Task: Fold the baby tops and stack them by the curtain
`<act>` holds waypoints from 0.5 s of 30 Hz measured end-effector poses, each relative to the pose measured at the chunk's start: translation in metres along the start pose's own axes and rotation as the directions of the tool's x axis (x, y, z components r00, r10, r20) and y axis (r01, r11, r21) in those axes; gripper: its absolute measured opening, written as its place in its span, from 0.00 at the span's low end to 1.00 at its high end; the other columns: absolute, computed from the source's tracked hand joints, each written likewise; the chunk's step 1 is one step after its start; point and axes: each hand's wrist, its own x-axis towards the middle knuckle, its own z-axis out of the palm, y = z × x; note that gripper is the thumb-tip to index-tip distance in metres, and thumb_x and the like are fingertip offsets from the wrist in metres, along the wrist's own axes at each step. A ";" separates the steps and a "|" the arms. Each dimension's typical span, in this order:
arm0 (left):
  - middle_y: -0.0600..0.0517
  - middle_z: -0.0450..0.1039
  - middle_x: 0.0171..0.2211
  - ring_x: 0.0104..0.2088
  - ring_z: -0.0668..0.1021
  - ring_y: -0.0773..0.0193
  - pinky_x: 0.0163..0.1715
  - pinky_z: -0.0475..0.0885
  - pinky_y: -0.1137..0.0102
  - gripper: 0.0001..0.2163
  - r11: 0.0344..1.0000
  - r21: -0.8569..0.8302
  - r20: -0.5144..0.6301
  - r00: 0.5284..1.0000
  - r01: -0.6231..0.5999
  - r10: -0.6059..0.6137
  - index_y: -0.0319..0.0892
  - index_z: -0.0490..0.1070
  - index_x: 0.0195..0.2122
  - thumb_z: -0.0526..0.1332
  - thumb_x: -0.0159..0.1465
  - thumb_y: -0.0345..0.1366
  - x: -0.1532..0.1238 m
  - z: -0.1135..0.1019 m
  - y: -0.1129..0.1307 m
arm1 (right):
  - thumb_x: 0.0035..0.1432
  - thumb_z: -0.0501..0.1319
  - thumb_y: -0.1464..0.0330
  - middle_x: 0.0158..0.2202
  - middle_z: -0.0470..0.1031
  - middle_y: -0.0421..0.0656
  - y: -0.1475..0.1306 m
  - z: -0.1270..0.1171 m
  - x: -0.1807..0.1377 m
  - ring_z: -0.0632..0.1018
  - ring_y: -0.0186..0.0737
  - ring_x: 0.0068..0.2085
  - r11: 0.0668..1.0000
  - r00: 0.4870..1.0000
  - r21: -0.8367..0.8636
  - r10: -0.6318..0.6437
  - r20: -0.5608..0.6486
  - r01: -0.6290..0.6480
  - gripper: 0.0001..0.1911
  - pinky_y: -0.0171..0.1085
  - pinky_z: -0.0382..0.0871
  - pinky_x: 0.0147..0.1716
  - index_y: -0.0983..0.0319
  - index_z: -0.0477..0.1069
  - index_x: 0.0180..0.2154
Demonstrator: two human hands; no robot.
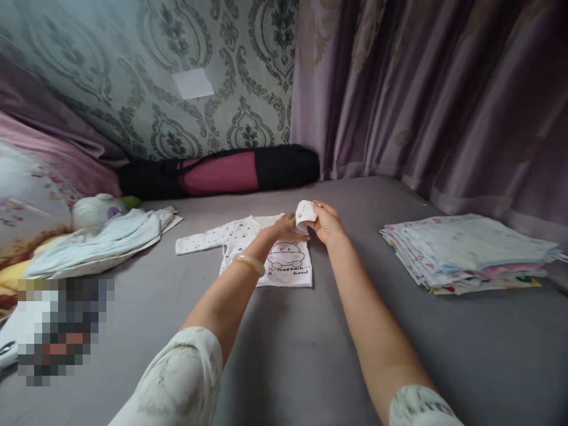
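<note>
A small white baby shirt lies spread on the grey bedsheet, printed with a cartoon animal and lettering. One of its dotted sleeves stretches out to the left. My right hand pinches the end of the other sleeve and holds it raised and folded inward over the shirt's right side. My left hand, with a bangle at the wrist, rests on the upper part of the shirt beside that sleeve. Its fingers look stretched out, partly hidden by the sleeve.
A stack of folded cloths sits on the right of the bed. At left lie pale clothes, a plush toy and a floral pillow. A long black and red bag lies along the wall. Purple curtains hang behind.
</note>
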 end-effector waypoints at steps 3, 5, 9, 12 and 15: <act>0.38 0.62 0.61 0.63 0.62 0.43 0.62 0.58 0.56 0.38 0.987 -0.158 -0.151 0.989 -0.016 -0.008 0.39 0.64 0.60 0.69 0.50 0.49 -0.014 0.003 -0.011 | 0.61 0.57 0.77 0.27 0.75 0.37 0.004 0.001 0.002 0.79 0.36 0.29 1.000 1.000 -0.013 0.022 -0.020 -0.023 0.05 0.37 0.78 0.28 0.61 0.67 0.36; 0.37 0.65 0.59 0.60 0.66 0.45 0.59 0.63 0.58 0.35 0.945 -0.327 -0.268 0.958 0.007 -0.100 0.37 0.65 0.58 0.70 0.51 0.45 -0.029 0.005 -0.016 | 0.61 0.57 0.76 0.27 0.75 0.37 0.008 0.005 0.002 0.78 0.36 0.30 0.999 0.999 -0.027 0.036 -0.038 -0.037 0.05 0.37 0.78 0.29 0.61 0.66 0.37; 0.37 0.72 0.51 0.46 0.78 0.55 0.45 0.74 0.63 0.23 0.611 -0.791 -0.301 0.849 0.032 -0.434 0.36 0.67 0.53 0.59 0.64 0.48 -0.059 0.009 -0.020 | 0.63 0.53 0.75 0.34 0.76 0.39 0.026 0.017 -0.006 0.79 0.35 0.37 0.999 0.997 -0.043 0.027 0.068 -0.024 0.11 0.39 0.77 0.39 0.59 0.65 0.46; 0.38 0.74 0.46 0.40 0.79 0.60 0.41 0.76 0.65 0.24 0.279 -0.960 -0.167 0.814 -0.006 -0.556 0.36 0.68 0.50 0.53 0.66 0.54 -0.070 0.012 -0.021 | 0.64 0.49 0.69 0.50 0.76 0.46 0.038 0.022 -0.016 0.77 0.39 0.50 0.983 0.945 -0.183 0.072 0.319 -0.013 0.20 0.44 0.71 0.51 0.58 0.60 0.58; 0.41 0.75 0.43 0.40 0.79 0.61 0.40 0.77 0.66 0.25 0.170 -0.985 -0.123 0.808 -0.028 -0.576 0.37 0.68 0.48 0.52 0.66 0.56 -0.071 0.013 -0.025 | 0.67 0.41 0.64 0.65 0.60 0.53 0.037 0.019 -0.018 0.66 0.41 0.63 0.914 0.899 -0.400 0.120 0.422 0.066 0.29 0.47 0.62 0.59 0.63 0.48 0.66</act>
